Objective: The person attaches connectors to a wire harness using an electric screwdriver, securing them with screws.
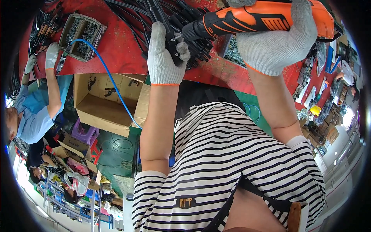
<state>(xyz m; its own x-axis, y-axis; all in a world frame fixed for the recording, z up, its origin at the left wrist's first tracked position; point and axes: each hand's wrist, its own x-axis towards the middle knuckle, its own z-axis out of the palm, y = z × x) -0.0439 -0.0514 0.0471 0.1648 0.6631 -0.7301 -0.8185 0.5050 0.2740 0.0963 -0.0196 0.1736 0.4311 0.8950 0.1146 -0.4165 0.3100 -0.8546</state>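
My left hand [164, 63], in a white knit glove with grey worn fingertips, is closed around a long black plastic part [156, 12]. My right hand [270, 48], gloved the same way, grips an orange-and-black cordless screwdriver [247, 20]. The tool lies level, its black chuck pointing left. Its bit tip reaches the black part between my left thumb and fingers; whether it sits in a screw is too small to tell. Behind my left hand lies a heap of similar black parts [195, 17] with black cables [125, 19].
Red worktable [116, 58] edge runs before me. A tray of small screws [85, 36] stands left; another screw box [233, 52] sits under the screwdriver. An open cardboard box [104, 116] stands below the edge. A co-worker's gloved hand [52, 56] works far left, beside a blue hose [106, 69].
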